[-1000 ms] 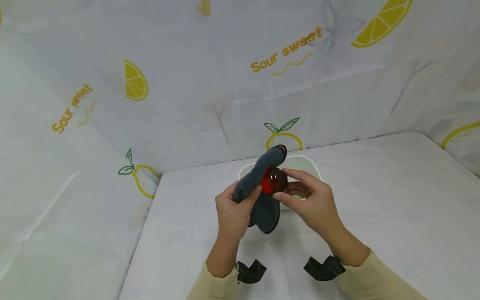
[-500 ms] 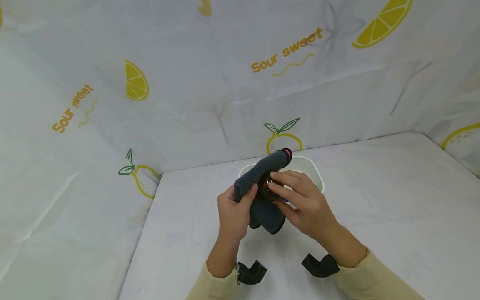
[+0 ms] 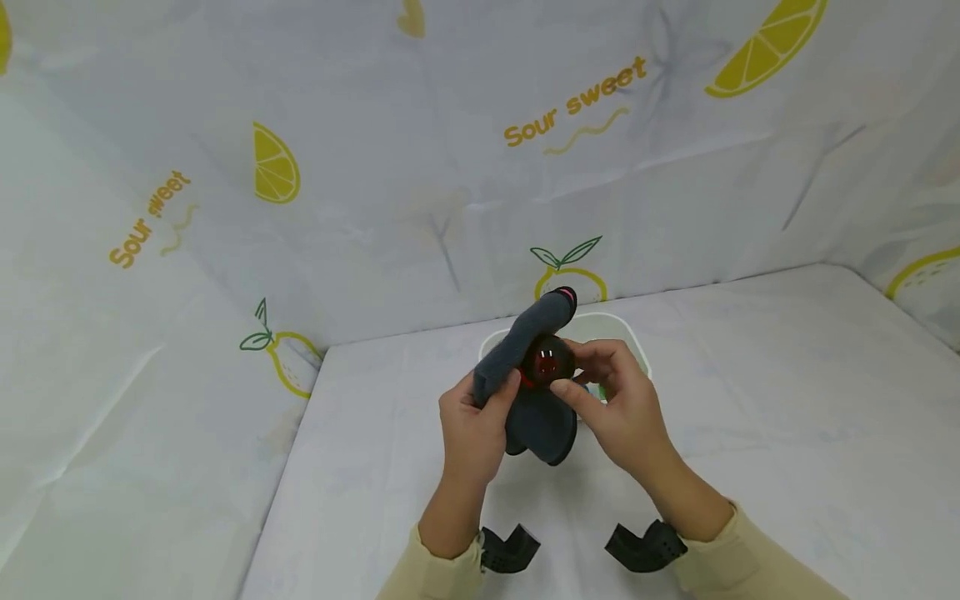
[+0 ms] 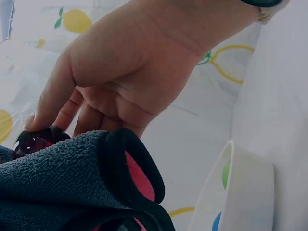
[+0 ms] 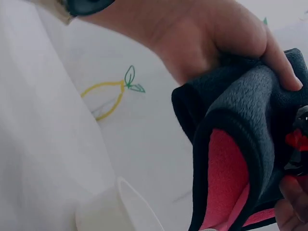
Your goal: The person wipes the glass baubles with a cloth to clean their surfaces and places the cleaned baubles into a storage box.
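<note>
My left hand (image 3: 474,421) grips a folded dark grey fleecy cloth (image 3: 542,425) with black edging. Its pink-red inner side (image 5: 226,178) shows in the right wrist view. A dark, shiny ball (image 3: 551,360) with red in it lies against the cloth, between its upper and lower flaps. Thumb and fingers of my right hand (image 3: 626,408) pinch the ball from the right. In the left wrist view the cloth mostly hides the ball, and only a glossy part (image 4: 36,143) shows by the right thumb.
A white bin (image 3: 626,333) stands on the table behind the hands. A green thing (image 4: 226,174) and a blue thing (image 4: 217,221) show inside it. The white-covered table (image 3: 787,417) meets a lemon-printed sheet (image 3: 375,250) at the back.
Half a second ago my right fingers covered the front of the ball; now they hold its right side and more of it shows. The cloth's upper flap has tilted up. The left hand keeps its grip.
</note>
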Motion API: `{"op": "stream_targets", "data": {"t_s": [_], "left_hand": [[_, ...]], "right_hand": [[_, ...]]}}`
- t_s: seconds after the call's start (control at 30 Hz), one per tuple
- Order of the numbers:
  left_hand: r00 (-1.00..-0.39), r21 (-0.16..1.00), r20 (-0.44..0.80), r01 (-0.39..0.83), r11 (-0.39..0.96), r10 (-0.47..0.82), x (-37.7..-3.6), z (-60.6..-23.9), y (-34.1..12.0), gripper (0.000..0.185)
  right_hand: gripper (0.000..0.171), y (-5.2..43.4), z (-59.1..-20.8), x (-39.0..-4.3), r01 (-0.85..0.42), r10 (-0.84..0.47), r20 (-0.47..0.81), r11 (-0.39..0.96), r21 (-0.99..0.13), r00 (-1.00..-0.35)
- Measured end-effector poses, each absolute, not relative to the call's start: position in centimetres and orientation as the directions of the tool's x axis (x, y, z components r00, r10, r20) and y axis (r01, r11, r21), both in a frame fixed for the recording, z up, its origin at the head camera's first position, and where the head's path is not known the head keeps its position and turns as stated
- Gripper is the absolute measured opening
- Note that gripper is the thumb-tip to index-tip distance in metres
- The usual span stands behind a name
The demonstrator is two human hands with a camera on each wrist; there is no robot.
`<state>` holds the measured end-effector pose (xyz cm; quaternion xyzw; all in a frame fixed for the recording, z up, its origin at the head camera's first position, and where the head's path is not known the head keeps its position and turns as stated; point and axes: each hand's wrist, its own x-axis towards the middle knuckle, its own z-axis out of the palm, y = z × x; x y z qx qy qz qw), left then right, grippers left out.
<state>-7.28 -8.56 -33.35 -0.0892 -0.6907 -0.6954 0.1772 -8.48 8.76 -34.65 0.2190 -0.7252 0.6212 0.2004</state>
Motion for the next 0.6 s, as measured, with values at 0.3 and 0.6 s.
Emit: {"op": "stream_targets", "data": {"t_s": [0.3, 0.6], "left_hand": [[-0.896, 0.899, 0.437, 0.439, -0.013, -0.077, -7.6, -33.6, -8.5, 0.032], [-0.895, 0.896, 0.443, 0.443, 0.004, -0.049, -7.4, -33.9, -8.0, 0.041]], "right_hand": [[0.041, 8.6, -34.6, -8.8, -0.506, -0.029, 0.509, -0.071, -0.859, -0.860], [0.066, 7.7, -35.0, -8.5, -0.529, -0.017, 0.529, -0.011, -0.848, -0.848]]}}
